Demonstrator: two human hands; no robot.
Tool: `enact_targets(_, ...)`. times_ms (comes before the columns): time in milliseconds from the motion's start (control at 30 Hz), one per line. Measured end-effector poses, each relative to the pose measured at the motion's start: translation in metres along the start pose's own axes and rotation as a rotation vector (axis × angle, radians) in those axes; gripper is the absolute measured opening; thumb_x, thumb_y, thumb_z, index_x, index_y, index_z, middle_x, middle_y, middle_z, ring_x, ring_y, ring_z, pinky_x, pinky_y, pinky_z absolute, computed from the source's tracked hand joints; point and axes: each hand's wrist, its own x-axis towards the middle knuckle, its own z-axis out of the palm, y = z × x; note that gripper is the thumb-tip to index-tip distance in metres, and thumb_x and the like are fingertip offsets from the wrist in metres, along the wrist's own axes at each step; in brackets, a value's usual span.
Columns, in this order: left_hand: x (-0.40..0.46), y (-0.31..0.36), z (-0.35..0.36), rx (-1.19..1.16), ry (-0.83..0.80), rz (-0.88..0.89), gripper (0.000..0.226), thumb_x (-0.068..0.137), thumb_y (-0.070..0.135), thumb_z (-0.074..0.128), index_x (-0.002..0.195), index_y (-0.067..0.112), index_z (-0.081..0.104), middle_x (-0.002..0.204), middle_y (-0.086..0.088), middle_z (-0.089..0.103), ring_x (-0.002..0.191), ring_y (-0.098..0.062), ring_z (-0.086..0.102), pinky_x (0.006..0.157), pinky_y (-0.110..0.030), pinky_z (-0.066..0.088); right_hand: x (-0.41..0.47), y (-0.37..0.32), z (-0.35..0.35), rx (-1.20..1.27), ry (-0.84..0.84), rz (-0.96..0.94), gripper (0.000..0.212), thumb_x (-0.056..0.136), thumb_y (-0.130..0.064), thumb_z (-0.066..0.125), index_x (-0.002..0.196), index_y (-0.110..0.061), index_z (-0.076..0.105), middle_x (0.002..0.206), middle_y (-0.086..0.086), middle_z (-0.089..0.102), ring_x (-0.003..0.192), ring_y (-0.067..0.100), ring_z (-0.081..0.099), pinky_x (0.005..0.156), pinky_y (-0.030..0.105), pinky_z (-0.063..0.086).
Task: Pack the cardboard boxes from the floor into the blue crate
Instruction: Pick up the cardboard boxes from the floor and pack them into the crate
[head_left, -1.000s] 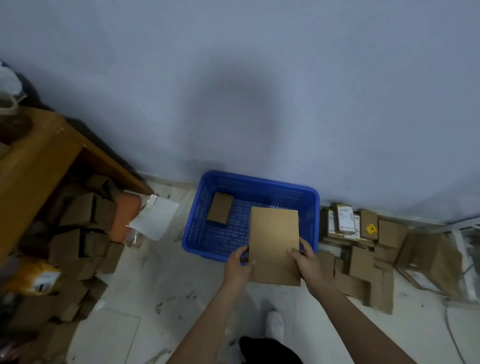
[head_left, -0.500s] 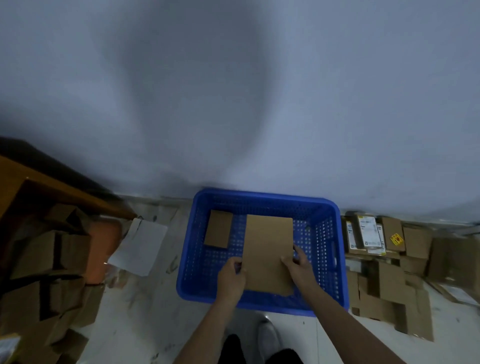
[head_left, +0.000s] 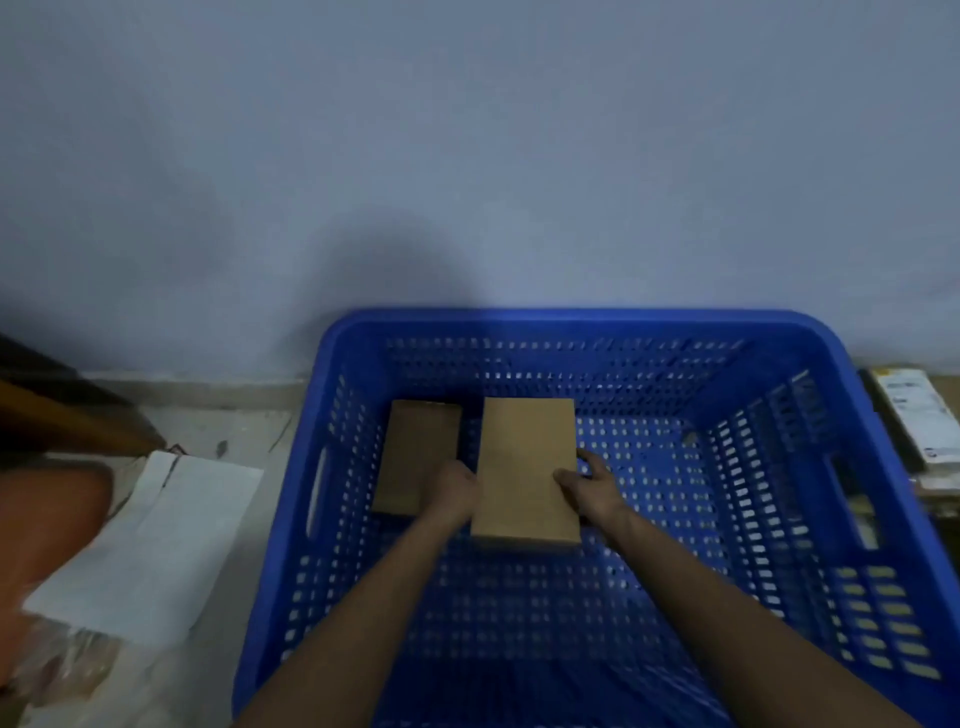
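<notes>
The blue crate (head_left: 597, 325) fills the lower middle of the head view, against the wall. Inside it, a flat brown cardboard box (head_left: 524, 467) lies low over the perforated floor, held between both hands. My left hand (head_left: 454, 491) grips its left edge and my right hand (head_left: 589, 486) grips its right edge, fingers spread along the side. A smaller cardboard box (head_left: 415, 452) lies on the crate floor just left of it, partly hidden by my left hand.
White paper (head_left: 156, 540) lies on the floor left of the crate, beside an orange object (head_left: 47, 525) and a wooden furniture edge (head_left: 62, 415). Labelled boxes (head_left: 914, 415) stand at the crate's right side. The wall is close behind.
Both hands have carried the flat box forward and down, from above the crate's near rim to deep inside it beside the smaller box. My head has moved much closer to the crate.
</notes>
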Motion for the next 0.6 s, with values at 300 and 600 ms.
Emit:
enact_targets(300,0.13,-0.013,0.015,0.023,0.07,0.1,0.014,0.086,0.013,0.057,0.073,0.009,0.06,0.085,-0.013,0.07,0.074,-0.026,0.069,0.073,-0.04,0.061,0.101,0.042,0.026,-0.145,-0.031,-0.101,0.054,0.097,-0.018,0.054,0.146,-0.016,0.031,0.137,0.016,0.05,0.11,0.031,0.057,0.086,0.039,0.049)
enact_targets(600,0.101,-0.014,-0.009,0.247,0.224,0.25,0.023,0.09,0.006,0.045,0.069,0.013,0.051,0.082,-0.01,0.063,0.082,-0.026,0.067,0.072,-0.036,0.056,0.107,0.034,0.042,-0.131,-0.042,-0.119,0.057,0.099,-0.02,0.051,0.15,-0.023,0.026,0.14,0.012,0.049,0.119,0.033,0.053,0.1,0.049,0.046)
